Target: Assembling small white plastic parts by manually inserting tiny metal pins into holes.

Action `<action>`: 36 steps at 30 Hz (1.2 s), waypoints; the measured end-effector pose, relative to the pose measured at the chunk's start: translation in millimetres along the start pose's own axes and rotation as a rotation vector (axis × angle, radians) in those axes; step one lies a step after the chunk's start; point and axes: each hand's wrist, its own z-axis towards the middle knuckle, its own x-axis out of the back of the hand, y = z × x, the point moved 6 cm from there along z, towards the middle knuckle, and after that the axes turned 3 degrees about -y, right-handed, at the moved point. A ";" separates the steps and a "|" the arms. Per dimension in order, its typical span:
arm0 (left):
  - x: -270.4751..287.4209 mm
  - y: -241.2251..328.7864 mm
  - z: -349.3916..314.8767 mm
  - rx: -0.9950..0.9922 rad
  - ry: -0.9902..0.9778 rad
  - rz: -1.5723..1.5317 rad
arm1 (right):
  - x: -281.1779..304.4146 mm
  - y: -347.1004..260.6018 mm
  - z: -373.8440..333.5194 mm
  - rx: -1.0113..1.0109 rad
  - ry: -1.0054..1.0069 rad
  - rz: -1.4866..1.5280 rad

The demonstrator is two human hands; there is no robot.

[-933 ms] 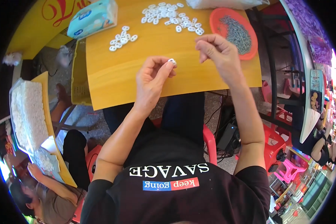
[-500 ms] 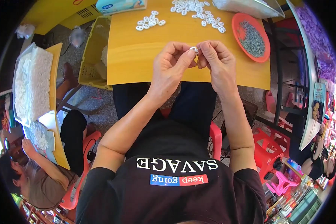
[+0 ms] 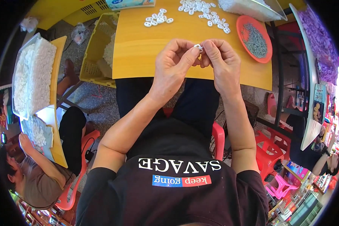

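Observation:
Over the front part of the yellow table [image 3: 135, 56], my two hands meet fingertip to fingertip. My left hand [image 3: 169, 71] pinches a small white oval plastic piece with holes [image 3: 198, 46] between thumb and forefinger. My right hand [image 3: 226, 67] is closed in a pinch against the right side of that piece; whatever its fingertips hold is hidden. Similar white pieces lie loose in a small group [image 3: 154, 23] at the far left and a larger group [image 3: 192, 7] at the far middle. To the right, a red-orange plate [image 3: 266, 59] holds many grey metal screws or nails [image 3: 255, 42].
A clear tub [image 3: 252, 9] of white parts stands at the back right, a tissue packet [image 3: 132, 3] at the back left. Left of the table is a yellow crate [image 3: 87, 62]. A co-worker [image 3: 45, 180] sits far left by another clear bin [image 3: 41, 75]. Red stools [image 3: 267, 154] stand right.
The white piece looks slightly turned between my fingertips. My hands keep nearly the same pose, while the table and its contents shift a little in the picture.

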 end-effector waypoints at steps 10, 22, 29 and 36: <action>2.3 -0.8 -2.7 -0.022 0.023 0.046 | -5.1 -7.2 -4.9 0.089 0.065 -0.150; 1.6 -1.5 -3.4 -0.027 0.052 0.027 | -7.9 -3.1 -5.4 0.079 0.091 -0.150; -1.1 5.9 -3.7 0.012 0.050 0.086 | -7.1 -3.1 -8.5 0.093 0.104 -0.168; 0.8 -2.4 1.0 -0.014 0.074 0.093 | -7.1 1.2 -5.4 0.088 0.125 -0.231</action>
